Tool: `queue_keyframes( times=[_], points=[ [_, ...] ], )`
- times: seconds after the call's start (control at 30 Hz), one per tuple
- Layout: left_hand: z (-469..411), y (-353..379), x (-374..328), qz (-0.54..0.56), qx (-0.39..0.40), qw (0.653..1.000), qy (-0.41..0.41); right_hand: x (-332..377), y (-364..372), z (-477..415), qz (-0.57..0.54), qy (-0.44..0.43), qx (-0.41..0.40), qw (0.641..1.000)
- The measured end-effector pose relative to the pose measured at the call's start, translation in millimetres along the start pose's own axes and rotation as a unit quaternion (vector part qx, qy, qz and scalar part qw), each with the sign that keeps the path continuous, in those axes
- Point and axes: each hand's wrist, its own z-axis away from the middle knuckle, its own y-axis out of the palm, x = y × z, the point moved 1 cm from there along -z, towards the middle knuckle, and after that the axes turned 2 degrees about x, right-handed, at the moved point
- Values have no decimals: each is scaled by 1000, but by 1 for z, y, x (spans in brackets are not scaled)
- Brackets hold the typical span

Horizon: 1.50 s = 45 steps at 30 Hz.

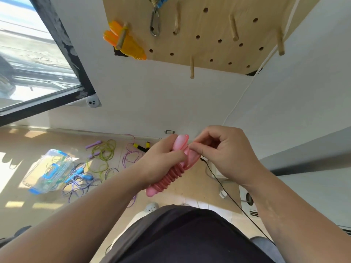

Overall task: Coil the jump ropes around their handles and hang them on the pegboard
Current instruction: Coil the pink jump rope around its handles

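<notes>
Left hand (161, 160), right hand (224, 154) hold pink rope (173, 176); loose ropes (81, 179), box (49, 169) on floor (28, 141).

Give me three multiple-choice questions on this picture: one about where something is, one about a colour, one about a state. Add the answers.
1. Where is the orange-handled jump rope?
A. On a peg of the pegboard
B. On a chair
C. In a drawer

2. What colour is the held rope?
A. Green
B. Pink
C. Blue

3. How is the held rope arranged?
A. Stretched out straight
B. Hanging from a peg
C. Wound in coils round its handles

Answers:
1 A: its orange handles sit against a wooden peg at the board's left edge.
2 B: the left hand grips pink handles and the right hand pinches a pink strand.
3 C: tight pink coils wrap the handles just below the left hand.
</notes>
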Motion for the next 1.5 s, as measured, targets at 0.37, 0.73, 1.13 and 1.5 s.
queue_keyframes(
  times=[0.37, 0.73, 1.13, 1.5],
  points=[
    [14, -16, 8, 98, -31, 995, 8, -8, 21, -6, -69, 15, 21, 997],
    [21, -32, 13, 201, 94, 975, -10, 0, 30, -9, -74, -21, 25, 997],
    [18, -32, 12, 40, 73, 993, 87, 0, 46, -8, -322, 143, 57, 934],
    [19, -18, -13, -111, -54, 990, 74, -1, 32, -8, -297, 210, 30, 931]
  ],
)
